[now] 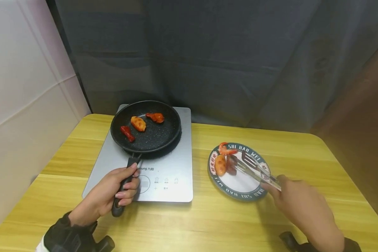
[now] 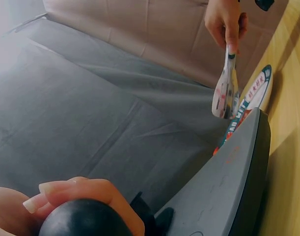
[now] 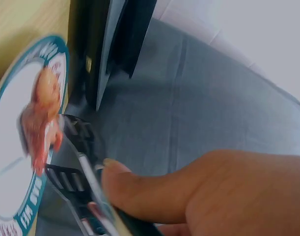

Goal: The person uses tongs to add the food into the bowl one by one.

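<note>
My left hand (image 1: pixel 108 187) grips the black handle (image 1: pixel 116 207) of a frying pan (image 1: pixel 159 138). In the pan lie a dark red drumstick (image 1: pixel 127 133), a golden-brown wing piece (image 1: pixel 138 123) and a reddish drumstick (image 1: pixel 156 117). Over to the right, my right hand (image 1: pixel 305 208) holds metal tongs (image 1: pixel 272 180) with slotted dark heads. The heads stand apart above a green-rimmed plate (image 1: pixel 239 196). A shrimp (image 1: pixel 223 148), another golden-brown piece (image 1: pixel 220 165) and a brown piece (image 1: pixel 230 163) are at its left side; one tong head overlaps the brown piece in the head view.
Under the pan is a flat silver induction cooker (image 1: pixel 176 161) with touch controls along its front. A wood-grain table (image 1: pixel 182 227) carries everything. Grey cloth (image 1: pixel 226 63) hangs behind it, a white panel (image 1: pixel 28 80) rises at left and a brown one (image 1: pixel 365 140) at right.
</note>
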The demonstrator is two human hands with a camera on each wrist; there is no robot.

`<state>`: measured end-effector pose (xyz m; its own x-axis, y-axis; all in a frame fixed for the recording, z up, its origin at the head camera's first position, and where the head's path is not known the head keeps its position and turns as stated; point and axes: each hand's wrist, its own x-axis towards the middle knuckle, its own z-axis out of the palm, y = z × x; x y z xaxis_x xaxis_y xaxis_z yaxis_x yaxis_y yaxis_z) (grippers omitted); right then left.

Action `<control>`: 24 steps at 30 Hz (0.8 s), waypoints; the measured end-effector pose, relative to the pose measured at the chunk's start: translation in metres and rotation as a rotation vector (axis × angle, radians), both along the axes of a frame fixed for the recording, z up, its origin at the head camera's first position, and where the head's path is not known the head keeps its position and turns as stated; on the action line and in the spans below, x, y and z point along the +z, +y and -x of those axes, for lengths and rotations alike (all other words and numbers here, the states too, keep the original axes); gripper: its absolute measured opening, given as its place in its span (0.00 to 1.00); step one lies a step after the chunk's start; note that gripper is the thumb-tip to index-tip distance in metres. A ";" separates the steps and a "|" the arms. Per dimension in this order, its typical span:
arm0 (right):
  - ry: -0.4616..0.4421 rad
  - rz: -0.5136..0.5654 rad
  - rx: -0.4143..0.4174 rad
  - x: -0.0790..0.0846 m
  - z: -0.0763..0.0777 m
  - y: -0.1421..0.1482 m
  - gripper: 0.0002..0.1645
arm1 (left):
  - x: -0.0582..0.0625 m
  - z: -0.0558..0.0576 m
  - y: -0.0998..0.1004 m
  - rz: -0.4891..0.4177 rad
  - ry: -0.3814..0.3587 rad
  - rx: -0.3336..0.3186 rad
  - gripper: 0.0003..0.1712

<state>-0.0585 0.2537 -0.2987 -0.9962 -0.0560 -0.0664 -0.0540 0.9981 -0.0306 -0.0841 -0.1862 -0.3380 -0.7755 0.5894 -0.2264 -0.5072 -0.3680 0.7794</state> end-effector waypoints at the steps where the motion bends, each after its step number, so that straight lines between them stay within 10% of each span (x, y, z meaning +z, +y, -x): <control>1: 0.009 -0.004 0.011 -0.001 -0.001 -0.003 0.35 | 0.000 0.000 0.000 0.001 0.004 -0.001 0.16; 24: -0.147 0.006 -0.082 0.002 0.007 0.022 0.39 | 0.000 0.000 0.000 0.024 -0.008 0.009 0.16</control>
<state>-0.0657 0.2756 -0.2967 -0.9769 0.0245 -0.2121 0.0332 0.9987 -0.0376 -0.0839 -0.1867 -0.3378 -0.7785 0.5771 -0.2467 -0.5106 -0.3538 0.7836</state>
